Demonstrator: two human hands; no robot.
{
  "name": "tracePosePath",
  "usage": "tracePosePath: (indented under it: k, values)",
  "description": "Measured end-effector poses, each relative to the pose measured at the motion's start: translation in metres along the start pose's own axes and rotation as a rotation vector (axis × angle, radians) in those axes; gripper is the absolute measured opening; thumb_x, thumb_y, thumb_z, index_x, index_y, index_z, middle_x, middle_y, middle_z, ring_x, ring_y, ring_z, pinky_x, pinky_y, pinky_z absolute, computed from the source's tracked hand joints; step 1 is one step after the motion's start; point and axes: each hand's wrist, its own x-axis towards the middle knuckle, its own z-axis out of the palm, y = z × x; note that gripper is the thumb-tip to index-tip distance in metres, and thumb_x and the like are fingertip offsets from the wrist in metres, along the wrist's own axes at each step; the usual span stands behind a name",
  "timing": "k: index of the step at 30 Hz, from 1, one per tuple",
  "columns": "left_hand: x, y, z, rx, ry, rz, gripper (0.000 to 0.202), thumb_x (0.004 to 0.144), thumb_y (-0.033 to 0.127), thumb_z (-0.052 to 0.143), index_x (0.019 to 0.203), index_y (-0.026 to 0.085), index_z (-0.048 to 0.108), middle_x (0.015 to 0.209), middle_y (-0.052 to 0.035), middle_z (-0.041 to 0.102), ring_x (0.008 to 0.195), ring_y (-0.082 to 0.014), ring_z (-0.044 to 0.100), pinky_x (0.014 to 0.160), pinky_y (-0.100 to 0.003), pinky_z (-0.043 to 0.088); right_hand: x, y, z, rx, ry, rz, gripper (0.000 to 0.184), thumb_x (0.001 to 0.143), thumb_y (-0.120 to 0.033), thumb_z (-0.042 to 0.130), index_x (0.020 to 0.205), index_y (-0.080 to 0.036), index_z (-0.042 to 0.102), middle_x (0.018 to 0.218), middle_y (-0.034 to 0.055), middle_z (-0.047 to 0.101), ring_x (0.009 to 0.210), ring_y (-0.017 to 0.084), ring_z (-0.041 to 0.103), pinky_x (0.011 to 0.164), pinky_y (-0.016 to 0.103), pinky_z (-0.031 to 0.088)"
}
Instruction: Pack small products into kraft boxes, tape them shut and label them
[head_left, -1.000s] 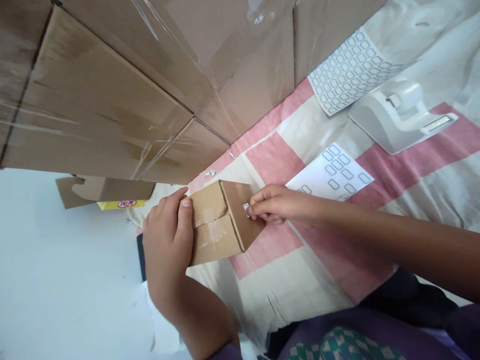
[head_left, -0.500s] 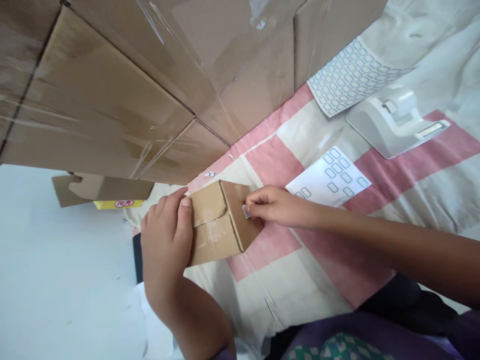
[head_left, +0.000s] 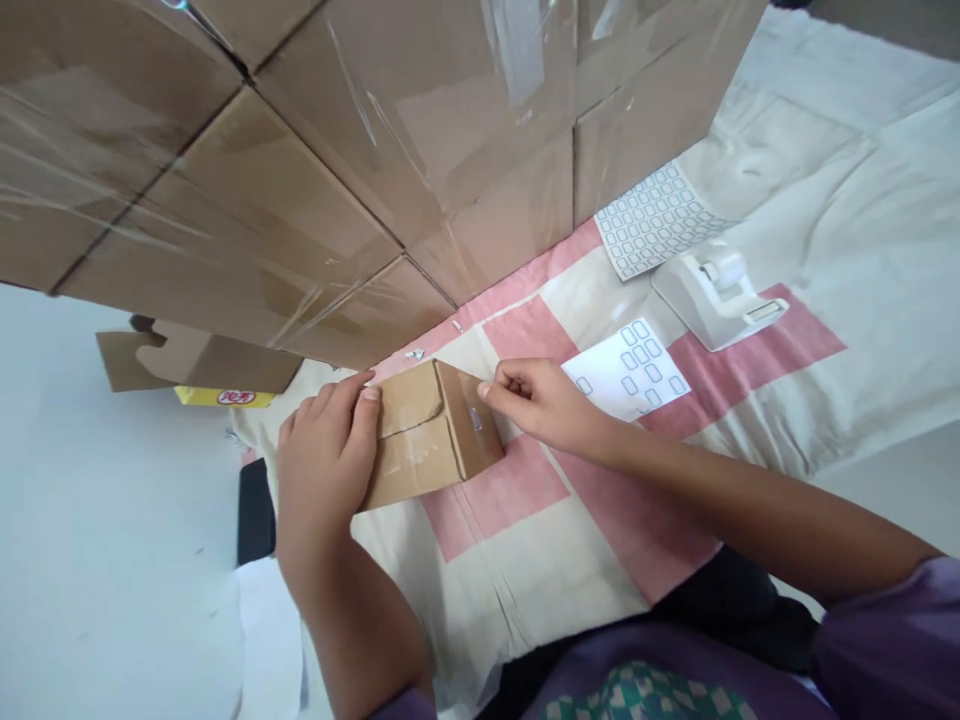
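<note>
Gripping the left end of the small cardboard box (head_left: 409, 450): left hand (head_left: 319, 460), thumb on top, other fingers bent over the side away from the person, spread only as wide as the box. Box sits on the pink-and-white cloth (head_left: 502, 490), between the two hands' fingers. Right hand (head_left: 544, 400) at the box's right end, thumb and index drawn together at the tips, rest curled in; nothing seen in the pinch, can't tell if the tips touch the cardboard. Small blue-edged label (head_left: 476, 418) on that end face, just below the right fingertips. White scraps (head_left: 415, 354) just beyond the left fingers. Sheet with few labels (head_left: 619, 385) just right of the right fingers, partly behind the hand. Dark flat object (head_left: 256, 512) left of the left fingers. Further off: white tape dispenser (head_left: 712, 295) right of the right fingers, fuller label sheet (head_left: 652, 220) behind it. Big taped cartons (head_left: 292, 220) stacked beyond both hands' fingers.
</note>
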Motion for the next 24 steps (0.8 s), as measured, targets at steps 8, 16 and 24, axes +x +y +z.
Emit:
tracePosePath:
  k: [8, 16, 24]
  values:
    - [0.002, -0.006, 0.004, 0.039, 0.005, 0.038, 0.049, 0.105, 0.049, 0.027, 0.129, 0.029, 0.065, 0.127, -0.0087, 0.07, 0.121, -0.0354, 0.06, 0.107, -0.055, 0.039, 0.0, 0.005, 0.005, 0.17, -0.138, 0.152, 0.02, 0.093, -0.042, 0.052, 0.091, -0.022, 0.052, 0.074, -0.0022, 0.069, 0.047, 0.01, 0.055, 0.046, 0.023, 0.035]
    - [0.0, -0.004, 0.003, 0.048, 0.035, 0.055, 0.049, 0.105, 0.049, 0.027, 0.127, 0.027, 0.066, 0.122, -0.0085, 0.073, 0.114, -0.0353, 0.062, 0.102, -0.054, 0.04, -0.001, 0.019, 0.003, 0.401, 0.203, -0.006, 0.018, 0.089, -0.039, 0.055, 0.087, -0.025, 0.045, 0.062, -0.0074, 0.05, 0.051, 0.01, 0.045, 0.049, 0.021, 0.032]
    - [0.003, -0.013, 0.009, 0.017, 0.055, 0.112, 0.049, 0.101, 0.05, 0.029, 0.121, 0.026, 0.067, 0.116, -0.0107, 0.074, 0.105, -0.0372, 0.065, 0.097, -0.055, 0.044, 0.008, 0.01, 0.014, -0.436, -0.332, -0.522, 0.126, 0.067, -0.054, 0.087, 0.163, -0.026, 0.009, 0.167, 0.0206, 0.015, 0.156, 0.037, 0.022, 0.124, 0.053, 0.029]
